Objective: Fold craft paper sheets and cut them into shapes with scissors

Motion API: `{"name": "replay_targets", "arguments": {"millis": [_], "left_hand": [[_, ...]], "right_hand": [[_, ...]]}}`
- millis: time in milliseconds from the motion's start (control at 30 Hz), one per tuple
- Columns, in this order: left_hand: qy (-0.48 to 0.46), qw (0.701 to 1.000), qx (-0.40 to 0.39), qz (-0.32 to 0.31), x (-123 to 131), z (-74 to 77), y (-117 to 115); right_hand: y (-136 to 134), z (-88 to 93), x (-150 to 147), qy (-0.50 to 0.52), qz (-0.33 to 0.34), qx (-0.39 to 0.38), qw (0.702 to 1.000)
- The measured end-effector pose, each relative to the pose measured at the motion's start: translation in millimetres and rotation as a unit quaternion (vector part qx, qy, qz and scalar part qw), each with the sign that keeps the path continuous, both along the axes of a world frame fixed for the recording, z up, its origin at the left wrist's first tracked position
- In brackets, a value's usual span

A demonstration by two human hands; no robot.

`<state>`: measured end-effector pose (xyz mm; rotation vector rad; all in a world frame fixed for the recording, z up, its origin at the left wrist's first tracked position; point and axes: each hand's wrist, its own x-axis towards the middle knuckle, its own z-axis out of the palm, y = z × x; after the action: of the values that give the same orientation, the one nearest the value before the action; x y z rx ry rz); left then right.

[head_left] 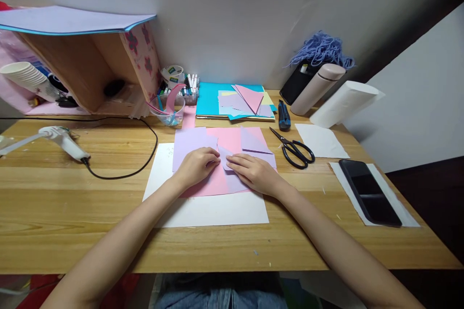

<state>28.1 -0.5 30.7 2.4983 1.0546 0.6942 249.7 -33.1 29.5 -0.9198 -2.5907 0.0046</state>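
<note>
In the middle of the desk, my left hand (197, 166) has its fingers curled and pinched at the left edge of a small lilac paper piece (224, 153). My right hand (253, 171) lies over the right part of that piece, its fingers stretched out and fingertips pressing on it. Its thumb is mostly hidden. Beneath are pink paper (203, 187) and a larger lilac sheet (188, 142), on top of a white sheet (217, 212). A folded lilac piece (255, 141) lies behind my right hand.
Black-handled scissors (294, 148) and a utility knife (284, 116) lie to the right, near a phone (369, 193). A corded glue gun (67, 142) is at left. Behind stand a plastic cup (168, 111), a blue folder (210, 94) with paper scraps, and a cardboard box (143, 58).
</note>
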Motion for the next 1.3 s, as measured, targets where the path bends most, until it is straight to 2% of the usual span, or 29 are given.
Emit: {"name": "replay_targets", "arguments": {"millis": [300, 467, 600, 700, 900, 1300], "left_hand": [[0.015, 1.000, 0.014, 0.004, -0.8, -0.4, -1.3], [0.047, 0.998, 0.043, 0.026, 2.4, 2.9, -5.1], [0.073, 0.995, 0.073, -0.013, 6.2, 3.7, -6.7], [0.113, 0.991, 0.055, -0.045, 7.3, -0.1, -6.0], [0.158, 0.986, 0.019, -0.049, 6.5, -5.1, -3.8], [0.158, 0.986, 0.005, -0.055, 6.7, -5.7, -4.8]], "right_hand": [[1.1, -1.3, 0.5, -0.005, 0.010, 0.007, 1.000], [1.2, -2.4, 0.8, -0.004, 0.013, 0.007, 1.000], [1.8, -4.7, 1.4, -0.004, 0.009, 0.008, 1.000], [2.1, -5.5, 1.9, -0.006, 0.011, 0.009, 1.000], [2.0, -4.7, 2.7, -0.003, 0.016, 0.004, 1.000], [1.1, -2.9, 1.6, 0.000, 0.015, 0.000, 1.000]]}}
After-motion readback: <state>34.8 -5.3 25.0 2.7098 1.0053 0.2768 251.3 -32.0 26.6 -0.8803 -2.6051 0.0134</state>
